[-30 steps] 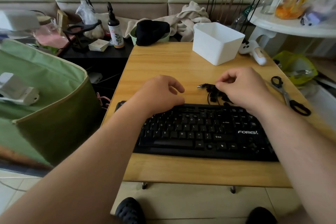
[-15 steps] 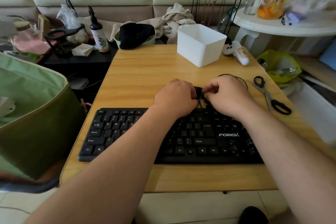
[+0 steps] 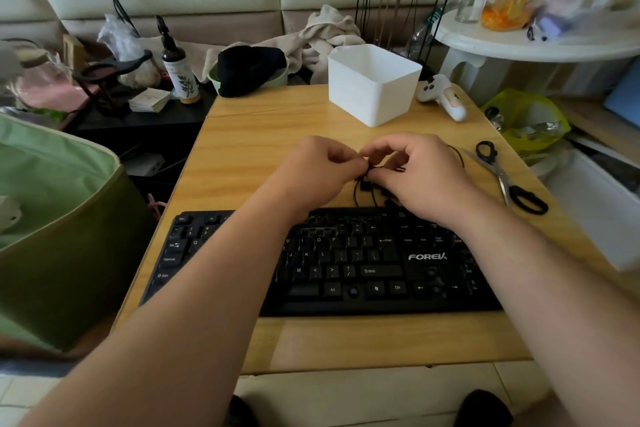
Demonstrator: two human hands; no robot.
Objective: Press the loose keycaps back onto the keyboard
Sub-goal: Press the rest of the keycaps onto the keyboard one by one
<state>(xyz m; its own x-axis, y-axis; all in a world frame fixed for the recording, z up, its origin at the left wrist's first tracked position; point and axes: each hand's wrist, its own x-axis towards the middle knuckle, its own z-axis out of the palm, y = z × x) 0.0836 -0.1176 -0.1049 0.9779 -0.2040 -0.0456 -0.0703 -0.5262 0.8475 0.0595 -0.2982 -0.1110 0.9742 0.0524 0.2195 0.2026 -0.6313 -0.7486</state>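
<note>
A black keyboard (image 3: 346,263) lies across the near part of the wooden table (image 3: 249,135). Behind its top edge lie small black keycaps (image 3: 364,185) mixed with the keyboard's thin black cable (image 3: 356,196). My left hand (image 3: 311,173) and my right hand (image 3: 415,173) meet above that pile. Both pinch a small black piece between their fingertips; the hands hide most of it, so I cannot tell whether it is a keycap or the cable. Both forearms cross over the keyboard and cover part of its keys.
A white plastic bin (image 3: 374,83) stands at the back of the table. A white handheld device (image 3: 443,97) lies to its right. Black-handled scissors (image 3: 509,180) lie near the right edge. A green fabric bag (image 3: 62,218) stands left of the table.
My left hand left the keyboard's top edge and joined my right hand over the pile behind the keyboard. Both hands now sit slightly higher above it, fingertips together.
</note>
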